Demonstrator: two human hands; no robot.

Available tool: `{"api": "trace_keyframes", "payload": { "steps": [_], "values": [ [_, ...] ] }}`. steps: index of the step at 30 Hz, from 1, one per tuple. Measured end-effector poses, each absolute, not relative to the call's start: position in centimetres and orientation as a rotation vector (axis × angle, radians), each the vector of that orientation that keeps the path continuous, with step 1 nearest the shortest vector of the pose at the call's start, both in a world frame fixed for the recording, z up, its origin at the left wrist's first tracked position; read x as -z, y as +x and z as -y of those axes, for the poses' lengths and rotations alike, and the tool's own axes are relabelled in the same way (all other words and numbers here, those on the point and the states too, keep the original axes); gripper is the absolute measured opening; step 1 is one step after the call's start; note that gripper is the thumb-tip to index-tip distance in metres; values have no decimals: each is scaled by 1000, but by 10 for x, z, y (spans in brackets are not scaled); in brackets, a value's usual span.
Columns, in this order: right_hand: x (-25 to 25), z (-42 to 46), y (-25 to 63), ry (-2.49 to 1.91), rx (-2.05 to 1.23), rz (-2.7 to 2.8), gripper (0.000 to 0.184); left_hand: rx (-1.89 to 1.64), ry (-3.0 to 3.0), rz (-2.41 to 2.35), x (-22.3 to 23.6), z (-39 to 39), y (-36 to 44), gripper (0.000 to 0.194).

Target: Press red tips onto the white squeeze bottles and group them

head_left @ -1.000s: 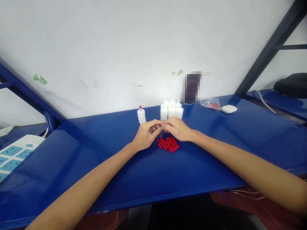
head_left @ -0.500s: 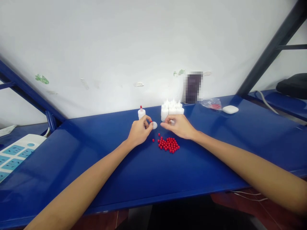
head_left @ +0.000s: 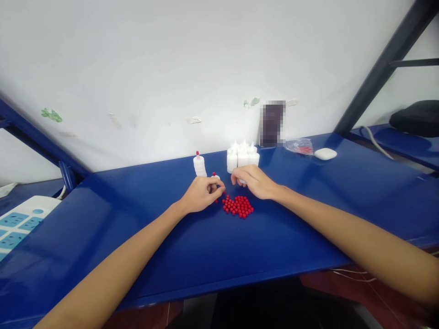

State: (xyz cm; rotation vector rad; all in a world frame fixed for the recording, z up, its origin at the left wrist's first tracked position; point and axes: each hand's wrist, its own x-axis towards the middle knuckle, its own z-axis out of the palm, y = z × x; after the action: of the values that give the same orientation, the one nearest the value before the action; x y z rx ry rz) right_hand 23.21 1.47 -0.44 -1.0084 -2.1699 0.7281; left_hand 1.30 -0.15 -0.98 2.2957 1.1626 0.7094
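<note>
My left hand [head_left: 201, 195] rests on the blue table [head_left: 212, 246] with its fingers curled round a small white bottle with a red cap [head_left: 214, 176]; only the bottle's top shows above the fingers. Just right of it lies a heap of several small red caps [head_left: 238, 206]. My right hand [head_left: 255, 182] lies behind the heap, fingers curled over a white bottle [head_left: 242, 181] that is mostly hidden. Another capped white bottle [head_left: 199, 165] stands behind my left hand. A cluster of uncapped white bottles [head_left: 243, 156] stands behind my right hand.
A white wall runs close behind the bottles. At the back right lie a clear bag with red bits [head_left: 299, 146] and a white oval case [head_left: 325, 154]. A white power strip [head_left: 17, 223] sits at the far left. A dark frame post [head_left: 377, 73] rises at the right.
My hands met over the heap, then parted. The left hand held a capped bottle on its side; that bottle now stands upright in its fingers. The right hand moved back towards the bottle cluster.
</note>
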Motion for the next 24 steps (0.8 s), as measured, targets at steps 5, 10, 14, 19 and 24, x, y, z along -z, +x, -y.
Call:
{"api": "trace_keyframes", "payload": {
  "steps": [5,10,14,19,24],
  "values": [
    [1,-12,231,-971,-712,2188,39,-660,2265,-1148,10,-3,13,18],
    [-2,-10,228,-998,-696,2244,35,-632,2187,-1159,9,-5,13,21],
    [-1,-10,227,-1026,-729,2236,24,-629,2186,-1166,8,-3,13,24],
    [-1,-10,227,-1036,-685,2260,22,-655,2197,-1122,9,-3,13,19],
    [-1,-11,228,-1010,-717,2262,31,-675,2167,-1112,11,-4,13,19]
  ]
}}
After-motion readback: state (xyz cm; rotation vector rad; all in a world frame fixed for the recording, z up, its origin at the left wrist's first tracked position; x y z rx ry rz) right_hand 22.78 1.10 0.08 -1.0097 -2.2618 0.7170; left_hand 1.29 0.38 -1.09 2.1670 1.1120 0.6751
